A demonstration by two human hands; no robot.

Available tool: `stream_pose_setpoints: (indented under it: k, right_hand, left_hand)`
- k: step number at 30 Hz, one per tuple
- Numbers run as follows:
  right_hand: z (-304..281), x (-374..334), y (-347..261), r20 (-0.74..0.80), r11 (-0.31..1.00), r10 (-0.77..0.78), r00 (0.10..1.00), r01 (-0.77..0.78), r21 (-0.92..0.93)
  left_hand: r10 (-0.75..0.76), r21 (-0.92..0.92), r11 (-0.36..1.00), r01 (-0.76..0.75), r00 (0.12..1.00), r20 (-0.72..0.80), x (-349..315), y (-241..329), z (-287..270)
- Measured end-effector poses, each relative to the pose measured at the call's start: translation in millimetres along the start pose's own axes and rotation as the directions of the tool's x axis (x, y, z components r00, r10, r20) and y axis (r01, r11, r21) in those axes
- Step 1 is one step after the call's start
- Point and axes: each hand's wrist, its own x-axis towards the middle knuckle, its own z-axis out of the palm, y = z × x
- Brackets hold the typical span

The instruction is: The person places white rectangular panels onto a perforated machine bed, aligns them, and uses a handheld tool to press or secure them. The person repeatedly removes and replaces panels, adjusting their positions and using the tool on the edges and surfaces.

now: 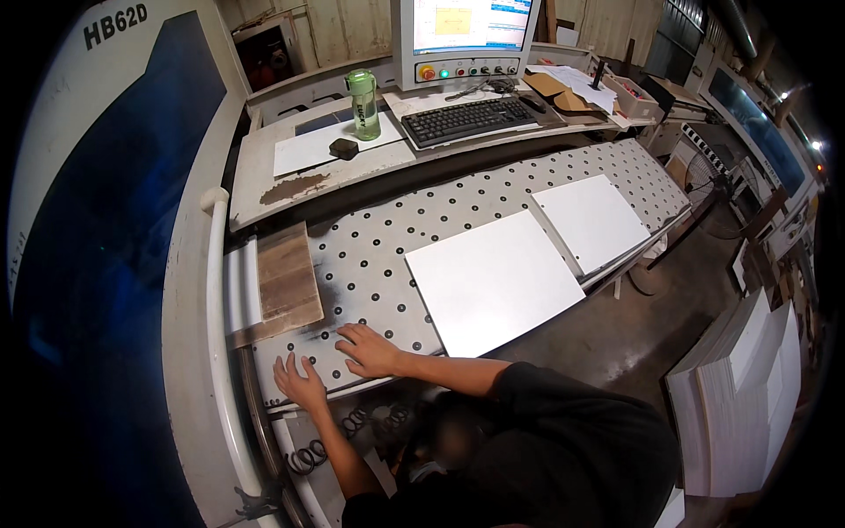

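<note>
My left hand (301,384) is over the front left corner of the pale work table (352,304), which is dotted with black round pads. Its fingers are spread and hold nothing. Just to its right, my right hand (367,351) reaches across the same edge with fingers apart, also without anything in it. Whether the fingertips touch the surface, I cannot tell. Beyond both hands lies a brown wood-grain board (289,277), partly over a white panel (242,273). A large white panel (493,277) rests to the right of my right hand, with a smaller white panel (591,222) past it.
A white rail (216,290) and a tall machine cabinet (189,220) bound the left side. Behind the table, a ledge holds a green bottle (364,110), a dark block (344,149) and a keyboard (466,121) below a monitor (466,26). Stacked white boards (731,414) stand at right.
</note>
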Motion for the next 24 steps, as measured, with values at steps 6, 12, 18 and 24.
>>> stream_pose_setpoints:
  k: [6,12,18,24]
  right_hand:
    - [0.2,0.5,0.0,0.007,1.000,0.004,1.000,-0.004,-0.004]
    - [0.4,0.9,0.3,0.019,1.000,0.009,1.000,-0.009,0.004]
    - [1.0,0.6,1.3,0.020,1.000,0.010,1.000,-0.010,0.005]
    - [3.3,0.4,2.6,-0.022,1.000,-0.014,1.000,0.014,-0.020]
  left_hand:
    - [-0.009,0.002,1.000,0.009,1.000,-0.006,0.0,1.3,0.2]
    - [-0.012,-0.007,1.000,0.012,1.000,0.001,0.6,0.7,-0.8]
    - [-0.009,-0.005,1.000,0.009,1.000,-0.010,0.4,0.7,0.4]
    - [-0.032,0.006,0.999,0.032,0.999,0.037,0.2,-3.5,1.4]
